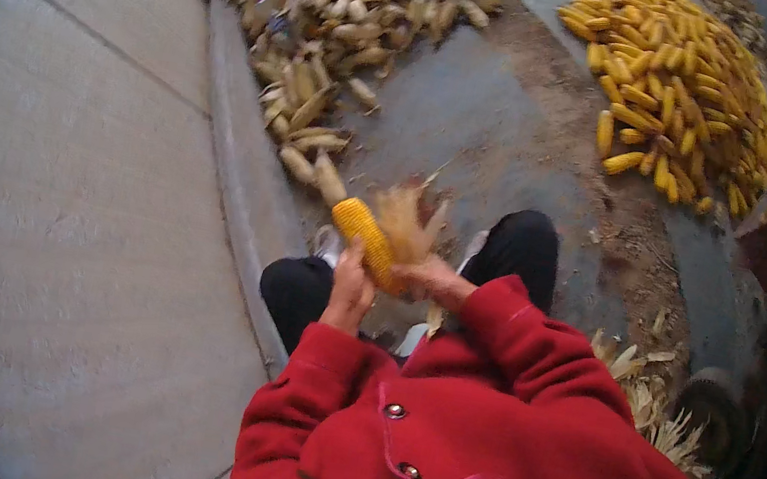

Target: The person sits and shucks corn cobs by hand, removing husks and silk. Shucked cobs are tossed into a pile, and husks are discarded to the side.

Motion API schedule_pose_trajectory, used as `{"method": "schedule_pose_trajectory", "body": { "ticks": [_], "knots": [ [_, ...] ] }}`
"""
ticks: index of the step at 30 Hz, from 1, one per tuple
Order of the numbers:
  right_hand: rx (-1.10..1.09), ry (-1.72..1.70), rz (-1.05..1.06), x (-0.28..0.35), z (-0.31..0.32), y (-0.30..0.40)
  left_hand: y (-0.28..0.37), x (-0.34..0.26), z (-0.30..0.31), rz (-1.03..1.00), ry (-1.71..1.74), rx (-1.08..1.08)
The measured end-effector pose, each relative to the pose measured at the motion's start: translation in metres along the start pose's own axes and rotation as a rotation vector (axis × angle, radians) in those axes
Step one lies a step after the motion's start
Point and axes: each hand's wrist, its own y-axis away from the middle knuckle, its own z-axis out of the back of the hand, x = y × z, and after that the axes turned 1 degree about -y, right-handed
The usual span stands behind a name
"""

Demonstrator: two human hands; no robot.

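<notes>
My left hand (352, 287) grips a bare yellow ear of corn (364, 240) from its left side, the fingers along the kernels. At the ear's lower end, my right hand (425, 277) is closed on dry, pale corn husk (405, 224), whose leaves fan out to the right of the ear and look blurred. Just past the ear's tip, an unhusked ear (329, 179) lies on the ground at the near end of a big pile of unhusked corn (346, 5).
Husked yellow ears form a heap (675, 90) at the upper right. A pale wall (76, 211) with a ledge at its foot runs along my left. Loose husks (651, 414) lie at my right, and my knees flank my hands.
</notes>
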Motion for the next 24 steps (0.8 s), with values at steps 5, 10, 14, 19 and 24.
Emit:
{"method": "schedule_pose_trajectory", "body": {
  "ticks": [5,10,14,19,24],
  "knots": [
    [-0.082,0.06,0.123,-0.035,0.0,-0.04,0.008,-0.009,-0.006,-0.035,-0.034,0.097],
    [-0.162,-0.089,0.165,-0.024,-0.005,-0.034,-0.001,-0.007,-0.003,-0.035,-0.133,0.166],
    [-0.093,-0.262,0.08,0.004,0.015,-0.012,-0.001,-0.013,-0.01,0.015,-0.247,0.012],
    [-0.213,-0.568,0.091,0.035,0.037,0.02,-0.014,-0.005,0.039,0.149,-0.218,-0.083],
    [-0.375,-0.559,0.59,0.11,0.12,0.052,-0.018,0.003,0.073,0.226,-0.124,-0.209]
  ]
}}
